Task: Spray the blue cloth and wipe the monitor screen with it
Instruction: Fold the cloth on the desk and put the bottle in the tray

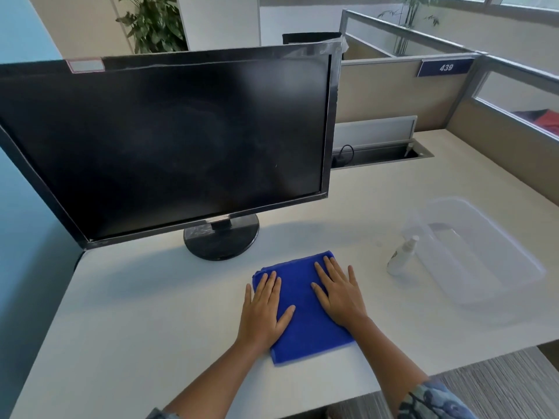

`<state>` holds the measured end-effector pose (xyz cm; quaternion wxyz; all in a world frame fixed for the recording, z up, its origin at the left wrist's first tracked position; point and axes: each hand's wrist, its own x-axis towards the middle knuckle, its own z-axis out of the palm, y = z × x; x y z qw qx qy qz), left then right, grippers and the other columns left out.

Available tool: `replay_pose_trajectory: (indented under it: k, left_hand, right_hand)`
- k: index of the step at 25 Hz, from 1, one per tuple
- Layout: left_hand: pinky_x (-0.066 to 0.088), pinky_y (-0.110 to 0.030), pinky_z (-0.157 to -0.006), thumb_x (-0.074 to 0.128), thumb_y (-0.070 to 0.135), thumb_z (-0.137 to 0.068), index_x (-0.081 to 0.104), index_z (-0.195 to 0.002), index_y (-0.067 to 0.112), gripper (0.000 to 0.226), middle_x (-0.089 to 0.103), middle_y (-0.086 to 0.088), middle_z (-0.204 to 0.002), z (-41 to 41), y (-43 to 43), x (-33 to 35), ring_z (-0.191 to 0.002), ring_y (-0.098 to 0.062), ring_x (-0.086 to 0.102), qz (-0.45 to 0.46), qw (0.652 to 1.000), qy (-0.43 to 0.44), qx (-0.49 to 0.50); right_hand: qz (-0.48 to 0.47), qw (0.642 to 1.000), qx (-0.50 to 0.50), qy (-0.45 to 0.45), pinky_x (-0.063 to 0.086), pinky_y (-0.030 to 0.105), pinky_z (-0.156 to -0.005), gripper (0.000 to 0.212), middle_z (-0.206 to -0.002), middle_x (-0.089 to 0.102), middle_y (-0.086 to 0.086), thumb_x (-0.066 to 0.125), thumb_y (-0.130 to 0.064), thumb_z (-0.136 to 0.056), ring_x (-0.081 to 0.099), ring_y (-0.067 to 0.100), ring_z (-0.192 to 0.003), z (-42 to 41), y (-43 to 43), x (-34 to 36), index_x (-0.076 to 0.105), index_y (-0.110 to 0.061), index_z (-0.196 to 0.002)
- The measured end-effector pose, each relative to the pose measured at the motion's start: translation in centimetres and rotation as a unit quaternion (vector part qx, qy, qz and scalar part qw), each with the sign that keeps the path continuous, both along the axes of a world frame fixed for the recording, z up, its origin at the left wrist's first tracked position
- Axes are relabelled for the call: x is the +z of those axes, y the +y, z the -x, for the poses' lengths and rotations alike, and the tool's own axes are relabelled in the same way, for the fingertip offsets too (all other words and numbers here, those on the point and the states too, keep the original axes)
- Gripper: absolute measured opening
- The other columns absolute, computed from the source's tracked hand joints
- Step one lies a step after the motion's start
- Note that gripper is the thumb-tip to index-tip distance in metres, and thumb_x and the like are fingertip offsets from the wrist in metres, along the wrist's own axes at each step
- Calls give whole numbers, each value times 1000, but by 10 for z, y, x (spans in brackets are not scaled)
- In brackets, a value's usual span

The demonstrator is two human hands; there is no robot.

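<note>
Blue cloth (305, 309) folded into a soft fuzzy rectangle, flat on white desk (136, 313) near front edge. Left hand (264, 309) and right hand (338, 294) lie palm-down on it, fingers straight, slightly spread. Monitor (169, 140) behind, glossy black screen off, round black base. White spray bottle (402, 257) stands right of cloth, just beside clear plastic tub (496, 252). Beige cubicle partitions (393, 95), grey striped carpet (484, 385), potted plant (151, 22).

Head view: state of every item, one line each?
monitor, screen dark, upright.
blue cloth, folded flat on desk, under both hands.
clear bin, lidless, upright on desk.
spray bottle, upright, untouched, beside clear bin.
left hand, flat, pressing blue cloth.
right hand, flat, pressing blue cloth.
</note>
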<state>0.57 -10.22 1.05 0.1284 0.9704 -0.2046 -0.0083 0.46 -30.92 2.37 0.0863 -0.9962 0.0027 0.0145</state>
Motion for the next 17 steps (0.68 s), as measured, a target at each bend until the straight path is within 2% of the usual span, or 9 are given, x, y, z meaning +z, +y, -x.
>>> replay_pose_trajectory:
  k: [5, 8, 9, 11, 13, 15, 17]
  left_hand:
    - [-14, -36, -111, -16, 73, -75, 6, -150, 18, 96, 4, 2, -159, -1, -25, 4, -145, -14, -3, 1, 1000, 22, 6]
    - [-13, -36, -113, -12, 75, -76, 6, -151, 17, 96, 4, 3, -159, -3, -32, 7, -145, -13, -3, -10, 1000, 29, -3]
    - [-10, -36, -115, -7, 74, -79, 10, -150, 16, 94, 9, 1, -158, -5, -32, 9, -145, -14, 2, -16, 1000, 22, -9]
    - [2, -40, -116, 1, 73, -84, 34, -144, 11, 92, 33, -4, -151, -12, -33, 15, -140, -19, 25, -12, 1000, -1, -22]
    - [21, -43, -112, 14, 67, -90, 55, -127, 8, 81, 54, -6, -133, -27, -34, 24, -124, -22, 48, 22, 999, -30, -22]
    - [34, -38, -105, 32, 48, -96, 58, -123, 7, 55, 58, -6, -126, -43, -37, 34, -115, -23, 53, 48, 998, -48, -5]
    - [32, -34, -106, 44, 28, -96, 49, -131, 7, 41, 51, -8, -134, -55, -43, 43, -122, -24, 47, 32, 999, -33, 1]
  right_hand:
    - [-9, 1000, 3, -2, -5, 42, -116, 86, -160, 7, -1, -14, -66, -82, 2, 14, -147, 1, -25, 1, 14, -23, -152]
    - [-15, 1000, 4, 15, -3, 42, -116, 79, -160, 8, 0, -6, -63, -87, 4, 15, -147, 0, -31, 5, 17, -22, -151]
    - [-12, 1000, 9, 20, 0, 43, -116, 79, -159, 13, 2, -5, -62, -89, 9, 18, -147, 1, -31, 5, 21, -20, -151]
    - [33, 999, 33, 20, 14, 47, -114, 78, -152, 33, 9, -2, -57, -94, 28, 25, -142, -3, -31, 7, 38, -13, -144]
    - [69, 996, 54, -6, 28, 51, -108, 65, -143, 47, 14, 14, -47, -97, 41, 30, -134, -14, -33, 13, 49, -9, -137]
    - [86, 991, 103, 1, 23, 49, -113, 61, -150, 36, 16, 17, -39, -94, 30, 31, -141, -30, -34, 26, 37, -9, -144]
    - [97, 981, 161, 49, 7, 46, -117, 59, -158, 13, 14, 23, -29, -96, 8, 28, -147, -47, -35, 38, 14, -11, -152]
